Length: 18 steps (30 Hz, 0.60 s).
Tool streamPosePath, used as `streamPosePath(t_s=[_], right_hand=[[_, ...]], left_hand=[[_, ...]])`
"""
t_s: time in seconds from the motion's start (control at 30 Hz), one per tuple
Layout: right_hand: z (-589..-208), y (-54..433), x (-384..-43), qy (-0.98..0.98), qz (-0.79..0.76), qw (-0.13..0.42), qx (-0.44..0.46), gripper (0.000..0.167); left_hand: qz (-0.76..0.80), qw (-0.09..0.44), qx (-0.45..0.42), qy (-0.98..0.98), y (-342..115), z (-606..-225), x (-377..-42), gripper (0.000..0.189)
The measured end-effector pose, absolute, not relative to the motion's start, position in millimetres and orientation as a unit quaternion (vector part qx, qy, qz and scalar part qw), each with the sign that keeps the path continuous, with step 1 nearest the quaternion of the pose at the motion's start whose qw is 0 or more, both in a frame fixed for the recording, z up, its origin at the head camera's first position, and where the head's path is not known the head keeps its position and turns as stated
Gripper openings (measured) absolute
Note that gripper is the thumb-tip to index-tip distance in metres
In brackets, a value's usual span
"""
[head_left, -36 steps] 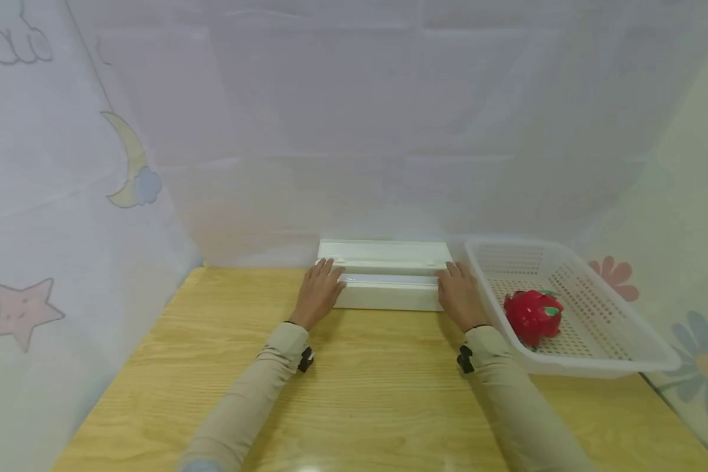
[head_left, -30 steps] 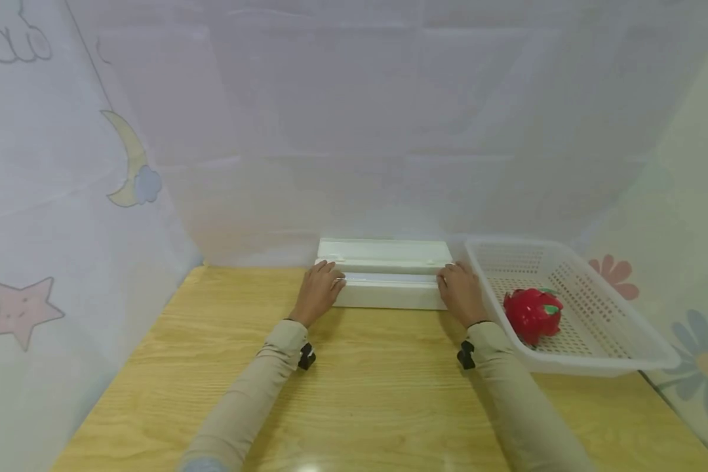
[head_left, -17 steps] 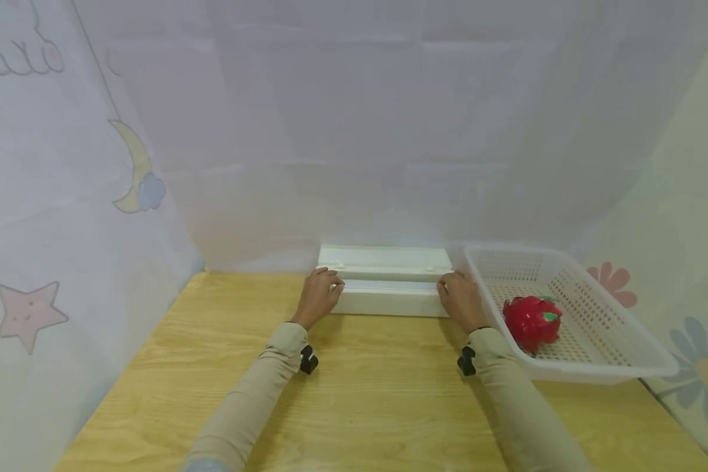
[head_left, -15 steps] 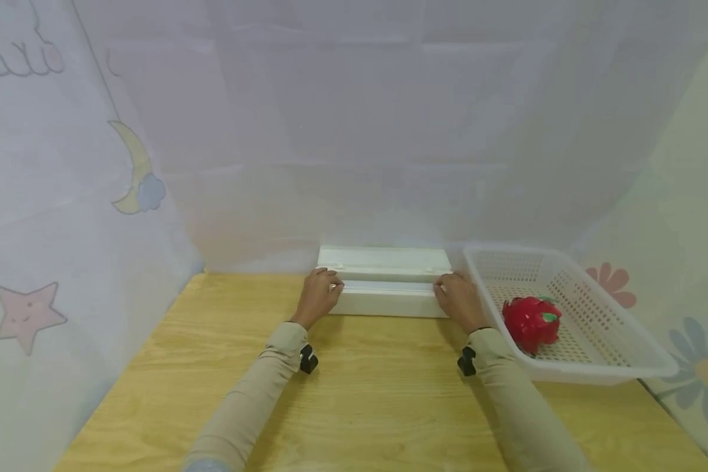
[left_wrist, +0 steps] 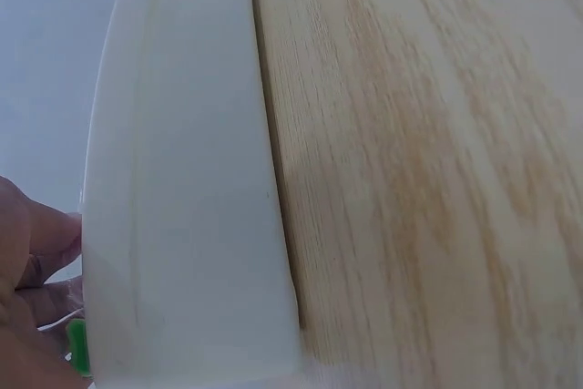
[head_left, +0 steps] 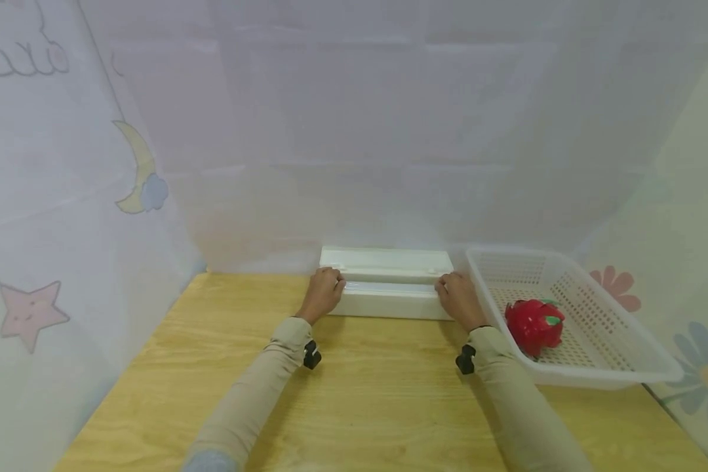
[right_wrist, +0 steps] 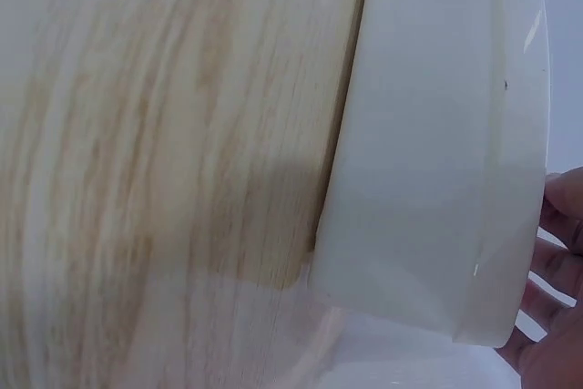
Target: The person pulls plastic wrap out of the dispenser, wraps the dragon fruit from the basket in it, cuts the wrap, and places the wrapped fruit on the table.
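Observation:
A long white plastic-wrap dispenser box point(head_left: 395, 304) stands on the table with its lid point(head_left: 386, 257) raised at the back. At its left end is my left hand point(head_left: 323, 293), fingers curled and thumb against them over the open top. Clear plastic wrap point(left_wrist: 71, 293) shows at those fingers in the left wrist view, beside a small green piece point(left_wrist: 78, 348). My right hand point(head_left: 460, 300) bends its fingers the same way at the right end, at the near edge of the opening. In the right wrist view the box wall partly hides its fingertips.
To the right stands a white perforated plastic basket point(head_left: 616, 375) holding a red dragon fruit point(head_left: 533, 326) with green tips. The wooden table point(head_left: 383, 393) meets a pale cloth backdrop point(head_left: 354, 131) right behind the box.
Fingers of both hands, earlier stretched onto the lid's near edge, have drawn back and curled at the opening. The box and basket stay put; the head view has tilted slightly.

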State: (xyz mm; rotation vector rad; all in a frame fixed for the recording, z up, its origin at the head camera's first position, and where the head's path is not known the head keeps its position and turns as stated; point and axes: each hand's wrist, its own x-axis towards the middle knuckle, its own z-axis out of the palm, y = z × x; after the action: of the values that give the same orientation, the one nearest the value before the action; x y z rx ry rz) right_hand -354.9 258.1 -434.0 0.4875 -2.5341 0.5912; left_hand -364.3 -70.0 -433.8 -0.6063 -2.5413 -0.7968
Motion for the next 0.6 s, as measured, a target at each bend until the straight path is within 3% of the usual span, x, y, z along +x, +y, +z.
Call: streamPosePath(t_s=[0.27,0.6], right_hand=[[-436.9,258.5,-354.7,-0.929,0.241,0.223,0.169,0.011],[-434.2,254.4,-349.3,-0.934,0.165,0.256,0.187,0.008]], left_hand=[[-0.295,0.208,-0.234,-0.903,-72.0,-436.0,-366.8,0.015],[-0.284,0.186,-0.248,-0.907,-73.1,-435.7,-369.4,0.014]])
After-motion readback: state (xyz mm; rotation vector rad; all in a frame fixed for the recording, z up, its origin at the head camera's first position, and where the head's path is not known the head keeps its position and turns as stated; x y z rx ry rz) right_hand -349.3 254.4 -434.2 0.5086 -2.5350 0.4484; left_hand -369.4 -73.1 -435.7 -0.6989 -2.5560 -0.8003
